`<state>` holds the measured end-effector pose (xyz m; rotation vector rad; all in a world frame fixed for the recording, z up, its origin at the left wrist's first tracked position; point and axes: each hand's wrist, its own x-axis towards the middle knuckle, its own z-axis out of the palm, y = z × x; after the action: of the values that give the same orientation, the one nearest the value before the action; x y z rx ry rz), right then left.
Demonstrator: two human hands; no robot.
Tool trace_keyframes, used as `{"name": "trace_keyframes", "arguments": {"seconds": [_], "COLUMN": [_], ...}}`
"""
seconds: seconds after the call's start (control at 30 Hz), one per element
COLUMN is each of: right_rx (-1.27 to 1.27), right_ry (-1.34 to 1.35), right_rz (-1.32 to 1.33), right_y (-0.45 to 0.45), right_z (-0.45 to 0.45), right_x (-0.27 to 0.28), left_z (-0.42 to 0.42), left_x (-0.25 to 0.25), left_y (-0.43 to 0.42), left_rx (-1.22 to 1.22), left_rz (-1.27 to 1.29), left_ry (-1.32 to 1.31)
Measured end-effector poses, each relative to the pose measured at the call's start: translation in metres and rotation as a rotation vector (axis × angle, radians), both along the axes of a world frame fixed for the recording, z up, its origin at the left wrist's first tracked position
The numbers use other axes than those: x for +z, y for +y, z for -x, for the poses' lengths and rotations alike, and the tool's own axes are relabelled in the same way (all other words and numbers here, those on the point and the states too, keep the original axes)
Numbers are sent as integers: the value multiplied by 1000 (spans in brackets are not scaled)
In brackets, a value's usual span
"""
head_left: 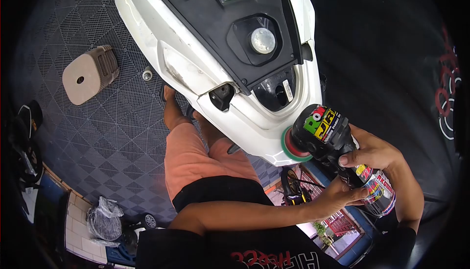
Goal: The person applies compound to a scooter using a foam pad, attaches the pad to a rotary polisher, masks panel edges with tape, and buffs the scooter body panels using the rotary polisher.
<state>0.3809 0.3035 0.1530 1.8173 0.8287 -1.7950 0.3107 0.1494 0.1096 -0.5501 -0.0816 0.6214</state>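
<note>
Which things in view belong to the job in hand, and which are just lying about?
In the job:
polisher, gripped by the left hand and right hand
its red-and-green pad
white bodywork, with the pad at its edge

Apparently just lying about:
beige stool, on the floor tiles
plastic-wrapped bundle

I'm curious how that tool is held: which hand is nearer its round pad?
The right hand, gripping the polisher higher up in the picture. The left hand grips it lower down, farther from the pad.
</note>
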Motion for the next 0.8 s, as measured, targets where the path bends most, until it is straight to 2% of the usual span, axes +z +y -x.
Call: {"name": "trace_keyframes", "arguments": {"seconds": [0.07,0.27,0.43,0.67,0.8], "right_rx": [12,-89,-21,-26,-23], "right_ry": [-4,3,15,-58,21], "right_rz": [9,25,-9,-27,-8], "right_y": [0,-2,-8,-4,-8], "right_z": [3,8,3,11,14], "right_x": [-3,-11,-9,1,-10], "left_z": [4,18,13,6,18], "left_x": [4,-7,-15,-8,-17], "left_y": [2,6,0,-3,-6], "left_rx": [-9,20,10,11,1], "left_rz": [78,-10,-117,-19,-71], "left_ry": [-4,21,27,-88,-38]}}
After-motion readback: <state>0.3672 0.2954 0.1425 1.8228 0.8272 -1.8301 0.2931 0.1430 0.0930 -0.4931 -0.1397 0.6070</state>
